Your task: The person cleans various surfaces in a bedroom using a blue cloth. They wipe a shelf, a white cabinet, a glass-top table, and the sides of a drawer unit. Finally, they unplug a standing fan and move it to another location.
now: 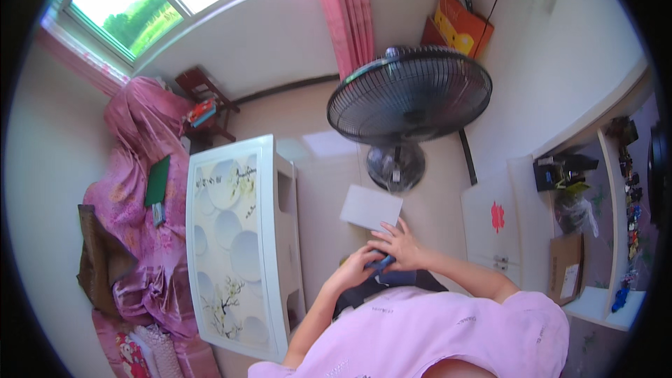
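My left hand [353,271] is curled around a small dark blue object [382,262] close in front of my body. My right hand [403,248] lies against the same object from the other side, its fingers bent and partly spread over it. Both hands cover much of the object, so its exact kind cannot be told. Just beyond my fingers is a flat white rectangular panel or box top [370,206], its near corner partly behind my right fingertips.
A black pedestal fan [409,97] stands ahead, its round base [396,165] on the tiled floor. To the left is a white coffee table [231,257] beside a sofa under pink covers [152,252]. A cabinet with shelves [604,220] lines the right, a wooden chair [205,89] the far left.
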Demonstrator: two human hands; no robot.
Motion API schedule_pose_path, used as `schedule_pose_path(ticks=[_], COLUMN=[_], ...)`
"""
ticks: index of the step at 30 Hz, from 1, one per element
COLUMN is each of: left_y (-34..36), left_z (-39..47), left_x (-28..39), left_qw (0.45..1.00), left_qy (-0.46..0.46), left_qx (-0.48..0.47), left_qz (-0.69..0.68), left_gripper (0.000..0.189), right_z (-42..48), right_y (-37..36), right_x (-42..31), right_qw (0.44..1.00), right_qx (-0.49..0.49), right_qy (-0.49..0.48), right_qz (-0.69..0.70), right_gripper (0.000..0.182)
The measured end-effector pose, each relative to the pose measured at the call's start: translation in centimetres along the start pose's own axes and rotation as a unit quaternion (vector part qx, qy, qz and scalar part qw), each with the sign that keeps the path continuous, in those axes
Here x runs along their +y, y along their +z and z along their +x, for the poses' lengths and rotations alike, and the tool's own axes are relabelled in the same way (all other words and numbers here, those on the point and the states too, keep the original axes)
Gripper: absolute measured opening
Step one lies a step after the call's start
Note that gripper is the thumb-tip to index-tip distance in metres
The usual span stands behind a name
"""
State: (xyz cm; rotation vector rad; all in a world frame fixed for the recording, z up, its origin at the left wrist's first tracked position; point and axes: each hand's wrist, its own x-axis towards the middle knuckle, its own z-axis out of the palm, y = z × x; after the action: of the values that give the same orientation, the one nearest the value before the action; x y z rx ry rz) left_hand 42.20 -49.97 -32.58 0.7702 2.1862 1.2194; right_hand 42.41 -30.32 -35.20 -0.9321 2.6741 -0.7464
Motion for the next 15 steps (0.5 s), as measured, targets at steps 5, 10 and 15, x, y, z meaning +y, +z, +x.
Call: schedule_pose_path(ticks=[5, 10, 15], left_y=[-3.0, -8.8, -14.7], left_z=[0.7, -1.0, -6.2], left_x=[-1.8, -7.5, -17.6], left_qw=[0.999, 0.996, 0.983], left_qy=[-0.008, -0.067, -0.172], left_qx=[-0.036, -0.055, 0.064], left_qz=[-0.020, 0.039, 0.026], left_gripper=[0.033, 0.037, 0.037], right_z=[-0.1, -2.3, -6.9], right_y=[1.7, 2.9, 5.6], right_x=[-0.3, -2.1, -1.6], right_qw=[0.983, 0.940, 0.874], right_qx=[-0.012, 0.102, 0.111], right_qy=[0.128, 0.275, 0.442], right_qz=[0.130, 0.176, 0.169], right_gripper=[0.037, 0.032, 0.030])
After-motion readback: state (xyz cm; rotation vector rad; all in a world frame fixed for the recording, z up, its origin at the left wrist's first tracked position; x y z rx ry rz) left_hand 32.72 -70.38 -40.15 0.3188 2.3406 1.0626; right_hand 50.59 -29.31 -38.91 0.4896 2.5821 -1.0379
